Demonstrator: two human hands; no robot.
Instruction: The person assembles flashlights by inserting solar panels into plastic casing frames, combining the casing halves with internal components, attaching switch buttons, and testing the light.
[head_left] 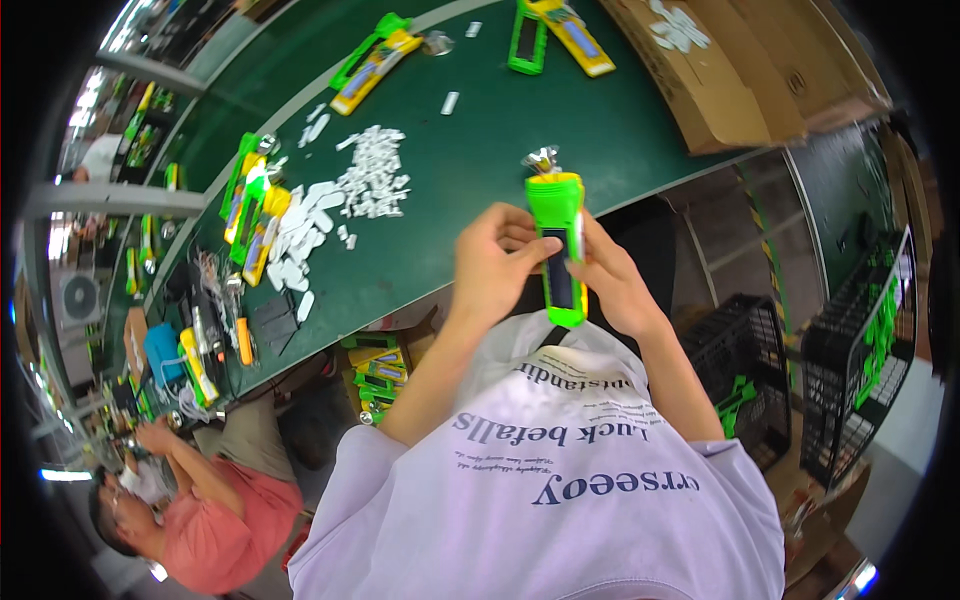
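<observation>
Fingers [540,248] of the left hand [492,258] and right hand [618,285] gripped a green-and-yellow flashlight [555,205] (dark panel [558,284] up) by the counter [450,190].

Green workbench [440,245] and black crates [838,348] show a workshop.

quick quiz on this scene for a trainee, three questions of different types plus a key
1. True or false: only the left hand touches the green-and-yellow flashlight.
2. Multiple choice: where is the pile of small white pieces?
a) on the green table, left of the flashlight
b) on the green table, right of the flashlight
c) in a black crate
3. Short answer: which end of the flashlight points away from the pale shirt?

Key: 1 false, the right hand touches it too; 2 a; 3 the wide head end.
</observation>
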